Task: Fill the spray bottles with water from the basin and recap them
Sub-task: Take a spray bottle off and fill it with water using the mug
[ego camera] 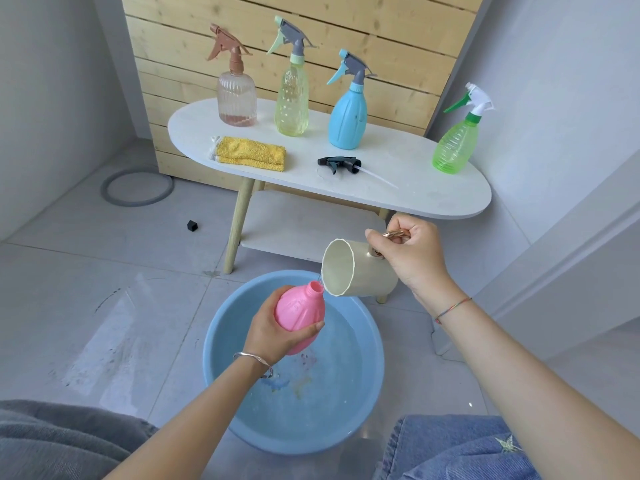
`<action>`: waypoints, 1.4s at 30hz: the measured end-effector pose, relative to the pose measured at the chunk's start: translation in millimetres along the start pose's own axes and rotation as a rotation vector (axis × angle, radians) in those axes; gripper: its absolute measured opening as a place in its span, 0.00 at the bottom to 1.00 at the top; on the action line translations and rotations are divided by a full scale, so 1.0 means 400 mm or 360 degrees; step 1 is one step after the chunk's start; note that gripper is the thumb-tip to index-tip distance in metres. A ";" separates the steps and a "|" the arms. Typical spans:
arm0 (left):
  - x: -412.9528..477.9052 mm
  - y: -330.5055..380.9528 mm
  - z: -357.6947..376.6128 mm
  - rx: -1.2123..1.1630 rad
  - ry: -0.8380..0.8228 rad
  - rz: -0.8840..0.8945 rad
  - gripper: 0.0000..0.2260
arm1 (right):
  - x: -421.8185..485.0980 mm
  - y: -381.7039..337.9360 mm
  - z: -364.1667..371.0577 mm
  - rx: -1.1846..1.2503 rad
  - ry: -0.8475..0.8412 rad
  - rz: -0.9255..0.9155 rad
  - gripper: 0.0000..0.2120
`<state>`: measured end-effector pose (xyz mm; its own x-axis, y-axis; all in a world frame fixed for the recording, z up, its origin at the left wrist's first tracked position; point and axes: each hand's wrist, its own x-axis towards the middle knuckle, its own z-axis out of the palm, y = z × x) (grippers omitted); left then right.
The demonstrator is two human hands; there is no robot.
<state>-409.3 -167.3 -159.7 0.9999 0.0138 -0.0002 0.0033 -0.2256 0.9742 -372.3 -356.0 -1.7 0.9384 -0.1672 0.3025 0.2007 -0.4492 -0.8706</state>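
Filling under way: left hand wraps uncapped pink bottle, tilted over basin; cup lip at bottle neck; right hand grips cup handle. Next likely: steady pour, then screw on black cap from table.

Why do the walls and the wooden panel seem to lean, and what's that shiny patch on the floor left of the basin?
Head view: the wide-angle lens bends straight lines, so the wooden panel and white table tilt toward the edges; head view: the patch on the floor tiles beside the blue basin is glare; shadows are soft, and the pink bottle and mug look sharp.
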 end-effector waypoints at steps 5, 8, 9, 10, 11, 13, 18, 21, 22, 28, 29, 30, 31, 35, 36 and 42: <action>0.000 0.001 0.002 0.0017 -0.0003 0.0004 0.29 | 0.000 0.001 0.003 -0.0022 -0.0021 -0.0049 0.22; -0.002 0.003 0.001 -0.0006 -0.0003 -0.0008 0.30 | -0.002 -0.002 0.005 -0.0040 -0.0050 -0.0090 0.20; -0.003 0.005 0.001 -0.0007 -0.0002 -0.0013 0.31 | -0.001 -0.003 0.006 -0.0055 -0.0055 -0.0108 0.21; -0.003 0.005 0.001 -0.0004 -0.0001 -0.0018 0.31 | -0.001 -0.004 0.008 -0.0066 -0.0060 -0.0126 0.22; -0.004 0.005 0.001 -0.0002 -0.0004 -0.0020 0.32 | -0.001 -0.005 0.009 -0.0072 -0.0066 -0.0141 0.23; -0.004 0.005 0.000 0.0000 -0.0006 -0.0022 0.33 | 0.000 -0.006 0.010 -0.0081 -0.0075 -0.0168 0.23; -0.005 0.004 0.000 0.0010 -0.0011 -0.0037 0.35 | 0.000 -0.004 0.016 -0.0099 -0.0107 -0.0241 0.23; -0.005 0.005 0.000 0.0008 -0.0014 -0.0045 0.35 | 0.000 -0.006 0.019 -0.0117 -0.0115 -0.0291 0.22; -0.004 0.004 0.001 0.0015 -0.0014 -0.0045 0.34 | 0.000 -0.006 0.019 -0.0120 -0.0115 -0.0301 0.23; -0.004 0.001 -0.001 0.0017 0.0005 -0.0054 0.30 | -0.004 -0.016 0.020 -0.0157 -0.0136 -0.0406 0.21; -0.005 0.001 -0.001 0.0010 0.0010 -0.0054 0.31 | -0.005 -0.017 0.021 -0.0165 -0.0136 -0.0439 0.21; -0.005 0.002 0.000 0.0008 0.0011 -0.0050 0.31 | -0.006 -0.018 0.022 -0.0172 -0.0130 -0.0471 0.21; -0.006 0.003 0.000 0.0008 0.0008 -0.0049 0.31 | -0.006 -0.018 0.022 -0.0177 -0.0130 -0.0495 0.21; -0.007 0.002 0.000 0.0025 0.0012 -0.0046 0.29 | -0.006 -0.018 0.025 -0.0193 -0.0139 -0.0569 0.18; -0.006 0.002 0.001 0.0028 0.0015 -0.0047 0.28 | -0.006 -0.019 0.026 -0.0201 -0.0140 -0.0588 0.18; -0.010 0.002 0.002 0.0056 0.0005 -0.0052 0.29 | -0.009 -0.027 0.033 -0.0216 -0.0167 -0.0626 0.17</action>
<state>-413.3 -168.4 -159.3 0.9992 0.0246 -0.0312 0.0365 -0.2590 0.9652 -374.1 -339.0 1.6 0.8226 0.1269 0.5542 0.5167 -0.5737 -0.6355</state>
